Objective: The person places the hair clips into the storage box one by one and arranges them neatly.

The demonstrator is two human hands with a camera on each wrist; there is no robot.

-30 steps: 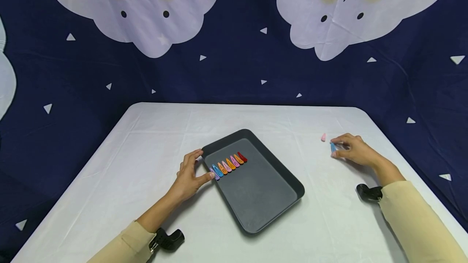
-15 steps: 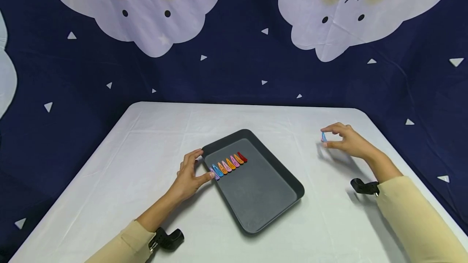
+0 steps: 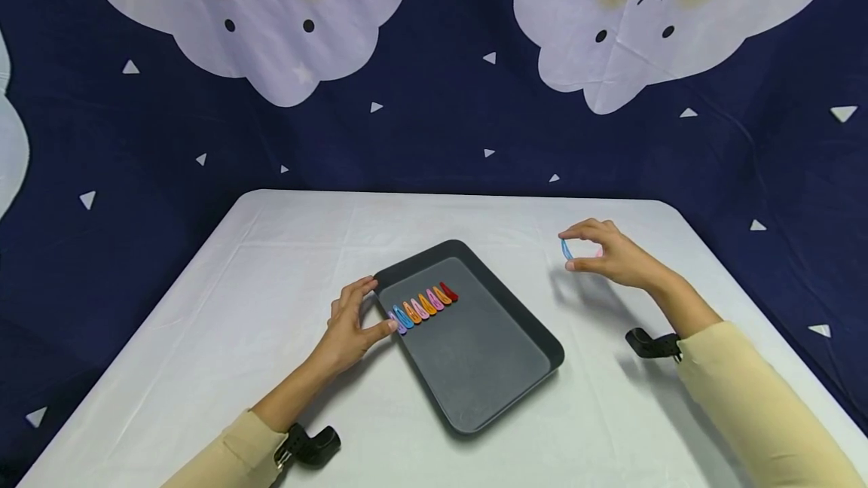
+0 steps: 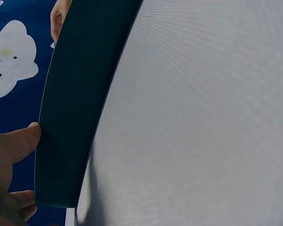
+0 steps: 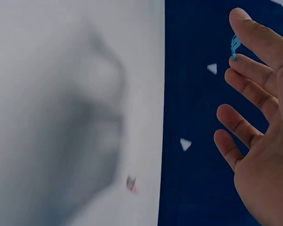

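Note:
Between thumb and index fingertip, my right hand [image 3: 613, 254] pinches a blue snap hair clip [image 3: 566, 249] above the table, right of the tray. In the right wrist view the same blue clip [image 5: 235, 46] shows at the fingertips, the other fingers loosely spread. My left hand [image 3: 347, 330] rests on the rim of a dark grey baking tray [image 3: 488, 367], fingers at its left corner and thumb farther along that side. A slanting row of several hair clips [image 3: 423, 307], purple, blue, orange, pink and red, lies in the tray. The thumb tip is beside the purple clip.
A pink hair clip [image 5: 132, 184] lies on the white table [image 3: 298, 247], partly hidden behind my right hand in the head view. Black camera mounts [image 3: 315, 446] sit on both wrists. A dark blue cloth with clouds [image 3: 434, 134] hangs behind the table.
My right hand has lifted the blue clip off the table and carried it left toward the tray, past the pink clip. My left hand and the tray have stayed in place.

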